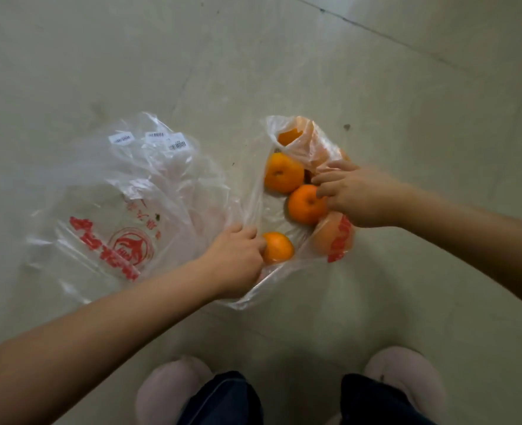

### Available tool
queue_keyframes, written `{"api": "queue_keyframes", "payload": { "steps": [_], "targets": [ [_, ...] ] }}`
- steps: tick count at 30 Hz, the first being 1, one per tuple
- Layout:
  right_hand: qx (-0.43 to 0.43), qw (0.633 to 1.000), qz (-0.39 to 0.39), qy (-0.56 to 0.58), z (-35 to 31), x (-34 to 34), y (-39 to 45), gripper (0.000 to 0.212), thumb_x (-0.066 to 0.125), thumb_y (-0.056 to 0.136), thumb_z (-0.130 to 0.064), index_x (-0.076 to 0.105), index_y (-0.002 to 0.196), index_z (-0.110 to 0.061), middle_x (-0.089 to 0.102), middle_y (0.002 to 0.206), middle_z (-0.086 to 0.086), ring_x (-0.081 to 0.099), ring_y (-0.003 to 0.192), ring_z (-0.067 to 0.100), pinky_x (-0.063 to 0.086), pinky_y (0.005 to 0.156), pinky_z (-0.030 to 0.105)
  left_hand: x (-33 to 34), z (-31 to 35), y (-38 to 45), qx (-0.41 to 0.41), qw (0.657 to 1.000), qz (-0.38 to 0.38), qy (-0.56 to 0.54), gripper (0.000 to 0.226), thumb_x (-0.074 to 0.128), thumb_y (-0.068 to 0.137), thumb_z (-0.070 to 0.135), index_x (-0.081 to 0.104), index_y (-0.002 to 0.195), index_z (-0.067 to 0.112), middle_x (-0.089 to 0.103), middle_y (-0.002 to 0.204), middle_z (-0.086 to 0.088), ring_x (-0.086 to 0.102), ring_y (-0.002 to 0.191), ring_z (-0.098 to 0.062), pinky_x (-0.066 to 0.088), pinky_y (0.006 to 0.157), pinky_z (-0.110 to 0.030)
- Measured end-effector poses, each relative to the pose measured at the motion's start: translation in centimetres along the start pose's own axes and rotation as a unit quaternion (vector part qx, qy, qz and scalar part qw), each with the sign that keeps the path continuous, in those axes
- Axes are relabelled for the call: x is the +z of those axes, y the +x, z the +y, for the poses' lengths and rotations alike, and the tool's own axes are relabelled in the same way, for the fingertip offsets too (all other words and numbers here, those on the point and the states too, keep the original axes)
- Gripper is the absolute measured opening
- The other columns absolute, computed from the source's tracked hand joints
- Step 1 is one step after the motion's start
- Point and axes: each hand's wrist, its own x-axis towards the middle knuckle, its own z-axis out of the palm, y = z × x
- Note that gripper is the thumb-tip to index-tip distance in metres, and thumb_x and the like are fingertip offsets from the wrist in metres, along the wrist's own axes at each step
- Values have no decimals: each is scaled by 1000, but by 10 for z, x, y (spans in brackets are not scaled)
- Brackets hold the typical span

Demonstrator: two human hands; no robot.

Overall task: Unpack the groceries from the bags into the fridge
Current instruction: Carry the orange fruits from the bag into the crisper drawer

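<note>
A clear plastic bag [253, 204] with red print lies open on the floor and holds several oranges. My left hand [238, 256] grips the nearest orange [279, 247] at the bag's near edge. My right hand [351, 194] reaches in from the right, its curled fingers touching the middle orange [304, 205] and the bag film. Another orange [282, 173] lies just beyond it, and more sit under the plastic at the far end [289, 136] and the right [330, 237]. A second clear bag [125, 197] with red print and barcode labels lies flat to the left.
Pale tiled floor [376, 87] surrounds both bags, with a grout line running across the upper right. My two feet in light slippers [168, 391] [407, 381] stand at the bottom edge, just short of the bags.
</note>
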Motion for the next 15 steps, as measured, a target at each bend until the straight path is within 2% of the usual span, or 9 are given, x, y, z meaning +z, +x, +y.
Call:
{"api": "queue_keyframes", "payload": {
  "steps": [2, 3, 4, 5, 6, 8, 10, 13, 15],
  "targets": [
    [25, 999, -39, 17, -1, 2, -15, 29, 54, 83, -10, 67, 107, -19, 67, 116, 0, 58, 118, 17, 34, 111, 32, 5, -2, 3, -10, 999, -48, -4, 35, 34, 99, 26, 65, 111, 17, 61, 116, -1, 49, 111, -24, 35, 92, -32],
    [41, 998, -19, 37, -3, 5, -21, 30, 48, 82, -8, 69, 102, -15, 71, 108, 4, 64, 108, 20, 42, 104, 31, 5, -3, 5, -15, 998, -65, -9, 35, 33, 100, 26, 64, 113, 16, 62, 117, -4, 50, 112, -25, 36, 93, -32],
    [72, 994, -19, 83, -5, 6, -26, 32, 44, 77, -10, 72, 92, -11, 74, 96, 8, 70, 93, 24, 52, 91, 33, 6, -1, 7, -13, 997, -82, -10, 35, 33, 99, 24, 64, 113, 14, 63, 117, -7, 53, 111, -26, 38, 93, -33],
    [102, 984, -7, 143, -5, 6, -30, 38, 38, 76, -18, 72, 90, -7, 75, 92, 12, 71, 87, 28, 56, 80, 34, 7, 0, 8, -13, 994, -105, -12, 36, 33, 99, 23, 64, 112, 11, 64, 116, -9, 55, 110, -28, 41, 92, -34],
    [136, 972, 8, 191, -4, 10, -31, 46, 33, 80, -24, 71, 97, -5, 73, 99, 15, 69, 92, 30, 53, 80, 33, 8, 2, 10, -17, 993, -112, -27, 36, 33, 99, 23, 65, 110, 9, 65, 115, -11, 58, 109, -29, 43, 91, -34],
    [189, 960, 8, 206, -5, 19, -27, 40, 36, 93, -28, 63, 113, -6, 65, 117, 15, 62, 104, 31, 45, 85, 32, 10, 7, 14, -51, 991, -93, -84, 37, 33, 99, 26, 64, 108, 6, 65, 114, -14, 60, 107, -32, 46, 89, -34],
    [235, 955, 37, 177, -8, 22, -15, 35, 40, 96, -29, 57, 120, -10, 58, 127, 10, 59, 110, 30, 45, 84, 35, 7, 6, 15, -131, 975, -53, -173, 37, 36, 98, 32, 59, 109, 5, 63, 117, -17, 59, 108, -33, 46, 87, -34],
    [239, 962, 18, 130, -17, 18, 8, 51, 48, 91, -40, 40, 136, -16, 41, 143, 5, 48, 124, 29, 45, 90, 39, 5, 5, 16, -213, 941, 25, -261, 45, 49, 91, 46, 47, 117, 9, 58, 123, -11, 56, 113, -29, 46, 87, -33],
    [217, 970, -5, 111, -21, 18, 20, 68, 58, 84, -43, 32, 141, -17, 37, 144, 7, 41, 130, 28, 42, 99, 38, 3, 6, 21, -207, 943, 49, -257, 59, 57, 84, 52, 43, 125, 13, 52, 126, -9, 52, 116, -27, 45, 92, -34]
  ]
}}
